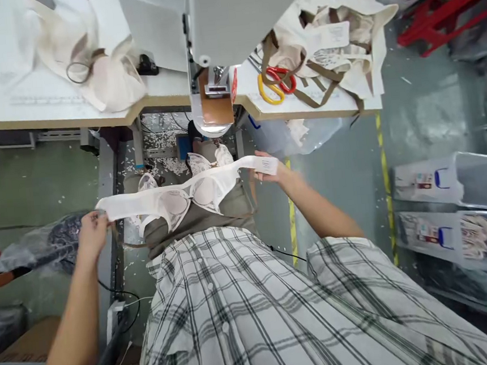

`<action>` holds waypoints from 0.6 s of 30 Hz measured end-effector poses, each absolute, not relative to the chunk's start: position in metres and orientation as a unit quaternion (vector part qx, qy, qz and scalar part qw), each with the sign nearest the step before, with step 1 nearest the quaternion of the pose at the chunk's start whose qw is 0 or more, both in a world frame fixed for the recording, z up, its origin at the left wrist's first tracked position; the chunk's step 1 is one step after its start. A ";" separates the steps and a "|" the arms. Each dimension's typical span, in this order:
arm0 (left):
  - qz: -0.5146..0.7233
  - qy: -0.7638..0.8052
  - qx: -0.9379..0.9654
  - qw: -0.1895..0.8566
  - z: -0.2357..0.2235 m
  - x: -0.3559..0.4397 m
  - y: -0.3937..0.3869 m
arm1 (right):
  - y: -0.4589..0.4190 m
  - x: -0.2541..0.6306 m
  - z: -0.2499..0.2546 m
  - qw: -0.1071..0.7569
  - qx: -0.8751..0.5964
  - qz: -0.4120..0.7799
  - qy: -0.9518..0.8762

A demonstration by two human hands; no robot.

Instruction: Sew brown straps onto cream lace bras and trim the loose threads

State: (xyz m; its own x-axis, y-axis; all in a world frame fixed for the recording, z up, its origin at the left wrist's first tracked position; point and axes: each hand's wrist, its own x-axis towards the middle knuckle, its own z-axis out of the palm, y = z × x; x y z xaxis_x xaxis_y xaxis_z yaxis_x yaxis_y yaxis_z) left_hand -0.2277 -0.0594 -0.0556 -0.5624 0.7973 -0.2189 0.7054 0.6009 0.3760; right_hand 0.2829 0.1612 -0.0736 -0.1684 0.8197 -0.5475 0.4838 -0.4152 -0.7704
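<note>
A white bra [172, 202] is stretched out sideways above my lap, its cups in the middle and its inner side facing me. My left hand [92, 232] is closed on the end of one wing. The other wing's end, with a white printed label [269, 166], is gripped by my right hand [270, 169]. A brown strap hangs near each hand. Beneath it, another white lace piece [205, 160] lies on my lap, partly covered.
A sewing machine [216, 88] stands ahead. Red- and yellow-handled scissors [272, 93] and heaped bra pieces [342, 43] lie right of it; more bra pieces [111, 83] lie left. Clear plastic bins [484, 181] stand on the right. Scraps litter the floor under the table.
</note>
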 end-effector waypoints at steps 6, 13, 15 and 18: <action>0.094 0.823 0.490 0.271 -0.081 -0.140 -0.083 | 0.086 0.266 -0.084 0.176 -0.633 0.438 -0.614; 0.126 0.800 0.414 0.415 -0.073 -0.090 -0.092 | 0.015 0.223 -0.086 0.029 -0.449 0.450 -0.772; 0.174 0.783 0.365 0.473 -0.073 -0.093 -0.095 | 0.015 0.221 -0.088 0.031 -0.446 0.470 -0.761; 0.224 0.750 0.319 0.534 -0.073 -0.099 -0.103 | 0.018 0.225 -0.085 0.035 -0.448 0.507 -0.736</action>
